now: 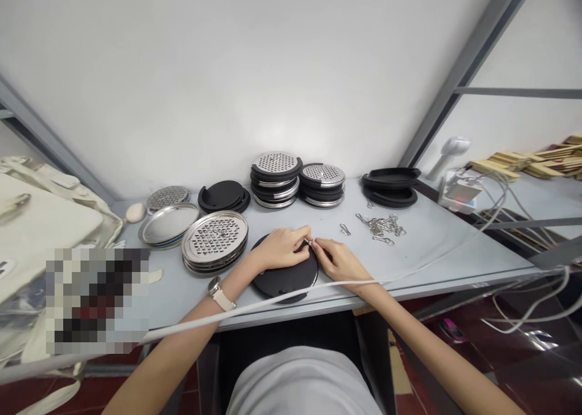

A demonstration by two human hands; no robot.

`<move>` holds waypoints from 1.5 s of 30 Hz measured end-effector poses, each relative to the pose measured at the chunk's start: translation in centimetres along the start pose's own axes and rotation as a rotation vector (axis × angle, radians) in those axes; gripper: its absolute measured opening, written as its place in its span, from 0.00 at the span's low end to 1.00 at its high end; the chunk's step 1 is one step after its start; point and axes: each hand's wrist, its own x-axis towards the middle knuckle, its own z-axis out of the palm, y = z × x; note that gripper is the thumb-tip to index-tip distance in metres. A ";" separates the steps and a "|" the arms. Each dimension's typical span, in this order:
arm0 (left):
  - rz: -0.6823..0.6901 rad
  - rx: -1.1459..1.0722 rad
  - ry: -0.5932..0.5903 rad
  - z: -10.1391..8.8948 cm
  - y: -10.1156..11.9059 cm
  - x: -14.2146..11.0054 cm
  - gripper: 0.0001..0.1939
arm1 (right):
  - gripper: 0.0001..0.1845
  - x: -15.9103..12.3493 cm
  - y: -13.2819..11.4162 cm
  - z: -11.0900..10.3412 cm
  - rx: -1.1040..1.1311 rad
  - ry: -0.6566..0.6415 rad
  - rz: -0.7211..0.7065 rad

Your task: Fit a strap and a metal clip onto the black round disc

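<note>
A black round disc lies on the table's near side in front of me. At its upper right edge, a small shiny metal clip is mostly covered by fingertips. My left hand rests over the disc, thumb and index finger closed around the clip. From the right, my right hand pinches the same clip. Several loose metal snap clips lie in a pile to the right, and a single clip sits nearer my right hand. Left of the disc is a stack of perforated metal grater plates.
Along the wall stand stacks of black holders with grater plates, another such stack and black holders. Plain metal plates lie left. A white cable crosses before my forearms. A cream bag hangs over the left side.
</note>
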 end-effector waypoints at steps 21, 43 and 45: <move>0.041 0.161 0.052 0.4 0.5 -0.3 0.07 | 0.19 0.1 0.1 -0.3 0.030 -0.045 0.040; -0.041 0.177 0.063 0.5 0.9 -0.2 0.07 | 0.22 0.3 0.5 -0.8 0.041 -0.079 0.018; -0.044 0.178 0.071 0.5 0.9 -0.2 0.07 | 0.22 0.3 0.5 -0.9 0.051 -0.080 0.021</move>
